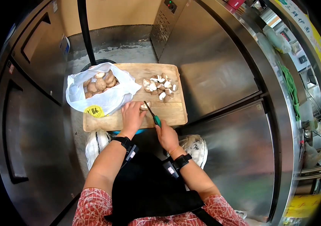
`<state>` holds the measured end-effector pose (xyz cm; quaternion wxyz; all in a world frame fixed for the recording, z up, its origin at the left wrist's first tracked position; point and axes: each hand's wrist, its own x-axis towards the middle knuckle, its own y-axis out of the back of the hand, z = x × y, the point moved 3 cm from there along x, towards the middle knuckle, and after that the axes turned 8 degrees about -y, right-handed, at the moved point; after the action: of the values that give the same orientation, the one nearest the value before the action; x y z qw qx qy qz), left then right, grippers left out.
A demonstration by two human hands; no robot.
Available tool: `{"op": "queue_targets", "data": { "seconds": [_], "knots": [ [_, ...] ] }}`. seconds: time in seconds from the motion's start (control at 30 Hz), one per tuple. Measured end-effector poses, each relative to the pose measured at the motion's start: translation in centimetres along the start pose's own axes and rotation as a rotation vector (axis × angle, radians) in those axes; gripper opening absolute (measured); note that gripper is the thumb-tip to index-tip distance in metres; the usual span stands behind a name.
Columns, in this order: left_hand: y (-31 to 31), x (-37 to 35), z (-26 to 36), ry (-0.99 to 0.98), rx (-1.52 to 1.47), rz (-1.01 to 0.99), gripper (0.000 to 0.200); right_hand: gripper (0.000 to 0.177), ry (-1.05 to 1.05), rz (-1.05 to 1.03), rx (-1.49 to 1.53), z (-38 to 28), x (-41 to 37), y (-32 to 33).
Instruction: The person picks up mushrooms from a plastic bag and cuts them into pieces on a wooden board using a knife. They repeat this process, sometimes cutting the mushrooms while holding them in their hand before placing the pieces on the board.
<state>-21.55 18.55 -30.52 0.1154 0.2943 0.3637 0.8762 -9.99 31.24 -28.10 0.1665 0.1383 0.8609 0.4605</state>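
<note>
Your left hand held a mushroom in its fingers on the wooden cutting board, while your right hand had its fingers closed around a green-handled knife, whose blade, so near your left fingertips, could have nicked them had the mushroom rolled.

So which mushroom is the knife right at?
The lone mushroom held by the left hand, at the blade of the knife; the others are in the white bag or the cut pile.
</note>
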Motion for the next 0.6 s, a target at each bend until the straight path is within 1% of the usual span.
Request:
{"op": "queue_targets", "data": {
  "seconds": [0.33, 0.43, 0.53, 0.6],
  "knots": [
    [-0.3, -0.1, -0.1, -0.010, 0.020, 0.022, 0.033, 0.027, -0.063, -0.037, -0.118, 0.3, 0.1, -0.6],
    [-0.3, 0.0, -0.1, -0.002, 0.024, 0.022, 0.032, 0.024, -0.018, 0.015, -0.114, 0.4, 0.1, -0.9],
    [-0.2, 0.0, 0.0, 0.003, 0.033, 0.023, 0.031, 0.023, -0.071, -0.052, -0.164, 0.1, 0.1, -1.0],
    [-0.3, 0.0, 0.1, 0.007, 0.049, 0.025, 0.031, 0.023, -0.074, -0.044, -0.175, 0.1, 0.3, -1.3]
  ]
}}
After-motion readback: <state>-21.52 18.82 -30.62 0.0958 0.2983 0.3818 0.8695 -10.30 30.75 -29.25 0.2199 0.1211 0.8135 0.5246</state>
